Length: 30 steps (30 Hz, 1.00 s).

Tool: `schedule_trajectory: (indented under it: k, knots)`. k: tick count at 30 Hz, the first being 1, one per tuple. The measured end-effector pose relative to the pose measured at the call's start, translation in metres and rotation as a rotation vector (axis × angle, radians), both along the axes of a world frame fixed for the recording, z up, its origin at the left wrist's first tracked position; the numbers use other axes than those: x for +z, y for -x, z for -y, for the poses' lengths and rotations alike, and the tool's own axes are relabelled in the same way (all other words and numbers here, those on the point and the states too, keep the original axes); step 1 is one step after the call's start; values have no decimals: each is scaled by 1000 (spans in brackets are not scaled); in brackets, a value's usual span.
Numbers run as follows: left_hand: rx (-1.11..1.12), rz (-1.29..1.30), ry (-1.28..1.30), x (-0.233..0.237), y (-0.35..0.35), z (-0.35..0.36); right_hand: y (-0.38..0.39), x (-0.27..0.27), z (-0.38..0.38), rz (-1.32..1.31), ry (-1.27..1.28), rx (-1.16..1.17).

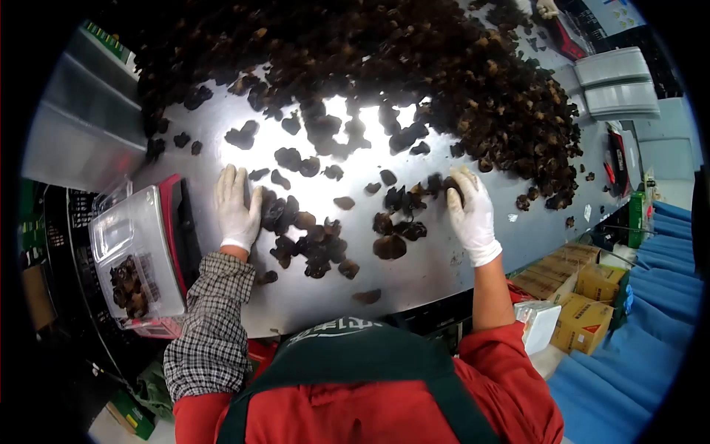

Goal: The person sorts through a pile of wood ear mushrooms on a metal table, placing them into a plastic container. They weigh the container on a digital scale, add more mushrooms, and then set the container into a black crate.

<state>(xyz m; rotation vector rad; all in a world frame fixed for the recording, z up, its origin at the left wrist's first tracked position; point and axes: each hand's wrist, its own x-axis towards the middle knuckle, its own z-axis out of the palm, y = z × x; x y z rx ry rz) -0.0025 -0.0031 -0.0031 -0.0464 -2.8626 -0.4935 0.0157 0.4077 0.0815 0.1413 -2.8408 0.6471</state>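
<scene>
Loose dark brown pieces that look like wood ear mushrooms point(318, 248) lie in a small group on the metal table point(333, 292). My left hand point(238, 207), in a white glove, rests flat at the left of this group, fingers stretched out and thumb beside the nearest pieces. At the group's right side, my right hand point(472, 216), also gloved, has a dark mushroom point(452, 191) between its thumb and fingers. Other single pieces point(297, 160) are scattered between the hands and the large heap point(473, 81).
A scale point(177, 229) stands at the left, bearing a clear plastic box point(133, 285) with some mushrooms. Stacked clear trays point(617, 81) are at the far right. Cardboard cartons point(584, 322) sit below the table's right edge. Another gloved hand point(547, 9) shows at the top right.
</scene>
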Motion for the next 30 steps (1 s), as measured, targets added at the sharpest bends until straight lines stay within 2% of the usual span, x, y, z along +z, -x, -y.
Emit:
schedule_trajectory:
  k: [3,7,9,11,14,15,16,17,22,25,26,29,30]
  knots:
    - [-13,-18,-16,-1,0,2,-11,-12,23,58,-139,15]
    - [-8,-1,15,-4,1,3,-48,-11,78,89,12,302]
    - [-5,24,20,-3,1,3,-65,6,89,198,237,363]
    - [-6,14,32,-4,1,3,-64,12,71,148,273,284]
    - [-15,12,35,-5,2,5,-39,6,14,62,175,-72]
    - [-19,9,40,-6,2,5,-27,-2,-9,34,204,-126]
    - [-16,15,48,-5,2,4,-17,-8,-27,-1,77,-194]
    - [-23,12,44,-6,2,5,-5,-18,-42,5,52,-244]
    - [-19,18,66,-6,3,5,13,-39,-45,96,220,-242]
    - [-30,9,60,-8,2,6,8,-35,-38,195,71,-138]
    - [-32,8,59,-8,3,7,6,-29,-38,247,112,-171]
    - [-28,3,49,-10,4,5,-6,-15,-35,-33,-69,-203]
    - [-26,6,48,-8,3,5,-7,-12,-32,-68,-34,-148]
